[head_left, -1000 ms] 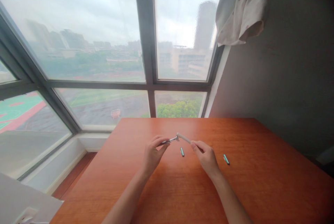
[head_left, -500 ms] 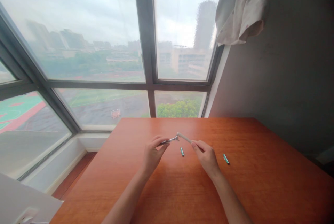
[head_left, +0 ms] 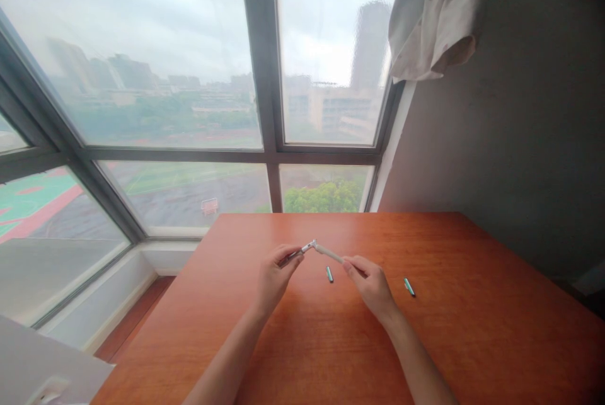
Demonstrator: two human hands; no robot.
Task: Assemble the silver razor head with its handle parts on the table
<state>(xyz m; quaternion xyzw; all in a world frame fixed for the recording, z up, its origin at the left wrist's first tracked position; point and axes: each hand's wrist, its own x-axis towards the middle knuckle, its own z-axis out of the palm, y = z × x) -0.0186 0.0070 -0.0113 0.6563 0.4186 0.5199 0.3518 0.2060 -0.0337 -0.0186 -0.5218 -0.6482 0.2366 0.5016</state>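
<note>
My left hand (head_left: 275, 275) pinches a thin metal pen part (head_left: 299, 251) above the orange wooden table (head_left: 331, 342). Its tip meets the open end of a pale pen barrel (head_left: 329, 254), which my right hand (head_left: 371, 284) grips by its near end. The two pieces form a shallow peak between my hands. A small teal piece (head_left: 329, 274) lies on the table just below the barrel, between my hands. A second teal piece (head_left: 409, 286) lies to the right of my right hand.
A large window (head_left: 189, 90) with dark frames stands behind the table's far edge. A grey wall (head_left: 520, 109) runs along the right side. Pale cloth (head_left: 435, 8) hangs at the top right. A white object (head_left: 47, 386) shows at the bottom left.
Both hands shifted slightly left and closer together. The metal part's tip rose and now meets the end of the pale barrel.
</note>
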